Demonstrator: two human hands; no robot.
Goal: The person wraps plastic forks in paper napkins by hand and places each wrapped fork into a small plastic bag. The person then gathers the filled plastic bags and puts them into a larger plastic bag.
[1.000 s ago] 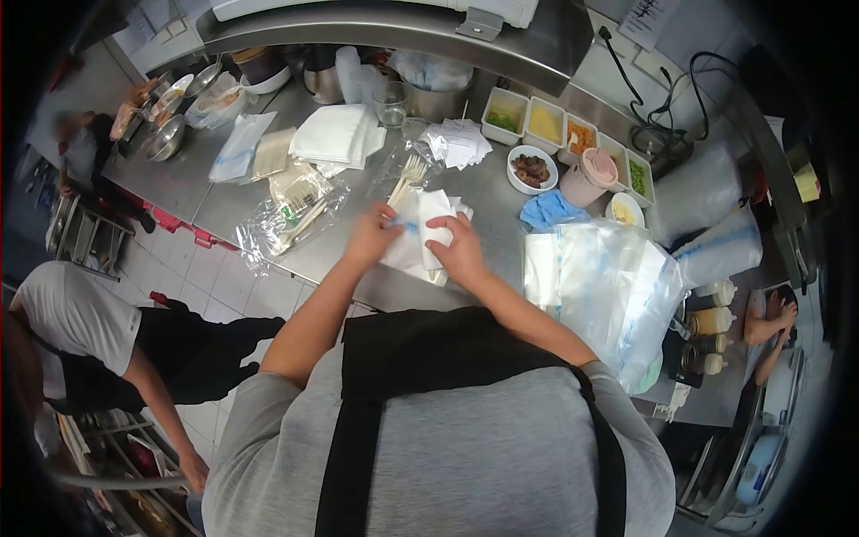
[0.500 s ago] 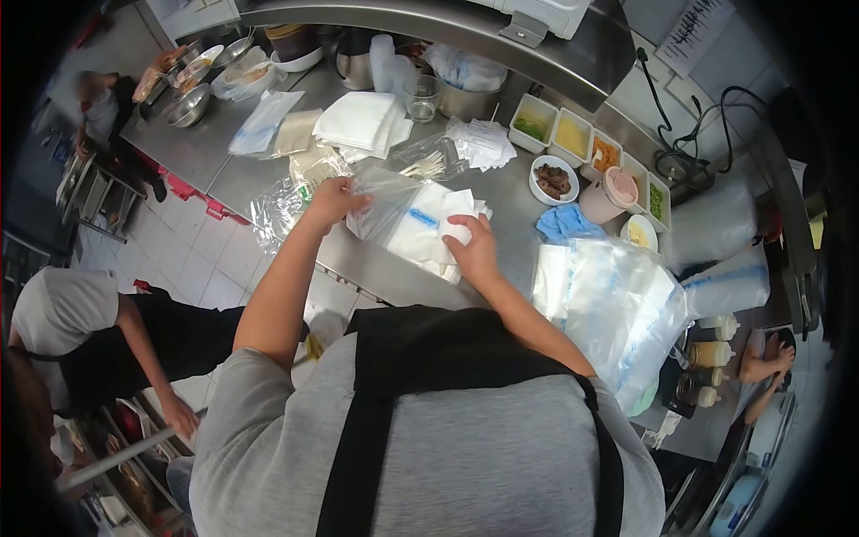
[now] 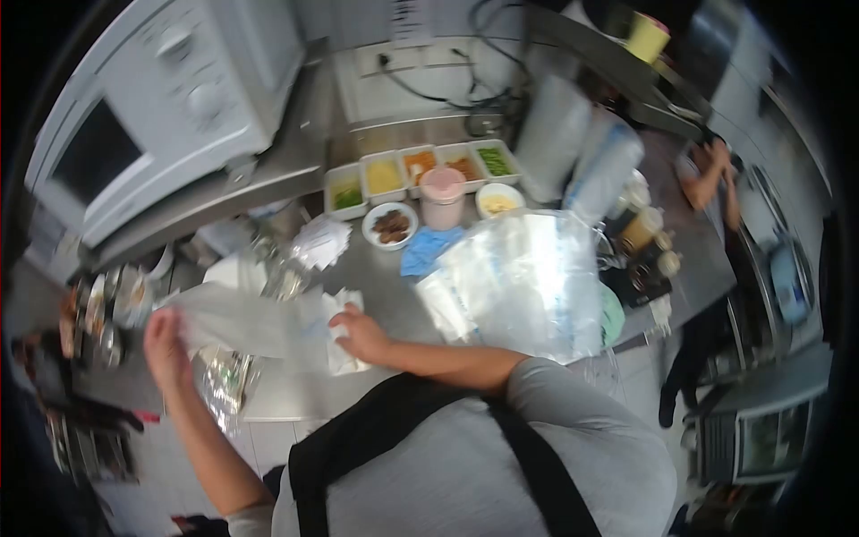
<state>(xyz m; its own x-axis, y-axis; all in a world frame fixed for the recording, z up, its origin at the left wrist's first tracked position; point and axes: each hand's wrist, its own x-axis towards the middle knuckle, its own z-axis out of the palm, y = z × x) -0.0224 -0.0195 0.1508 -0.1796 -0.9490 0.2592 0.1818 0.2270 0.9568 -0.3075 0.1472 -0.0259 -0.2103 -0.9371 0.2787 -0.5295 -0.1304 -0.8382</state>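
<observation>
My left hand is closed on the end of a clear plastic bag, blurred by motion. The bag stretches across the counter towards my right hand. That hand is closed on white folded paper near the front of the steel counter, its thumb and fingertips pressed onto the paper. A crinkled clear packet lies at the counter's front edge, below the stretched bag. Behind my right hand is a fanned pile of white slips.
Food tubs line the back wall, with a bowl of dark meat, a pink-lidded container and a blue cloth before them. Large plastic bags cover the counter at right. A microwave stands upper left; another person is far right.
My left hand has moved out to the left, drawing the plastic bag long and away from the white paper. My right hand stays at the paper. The view has swung to the right.
</observation>
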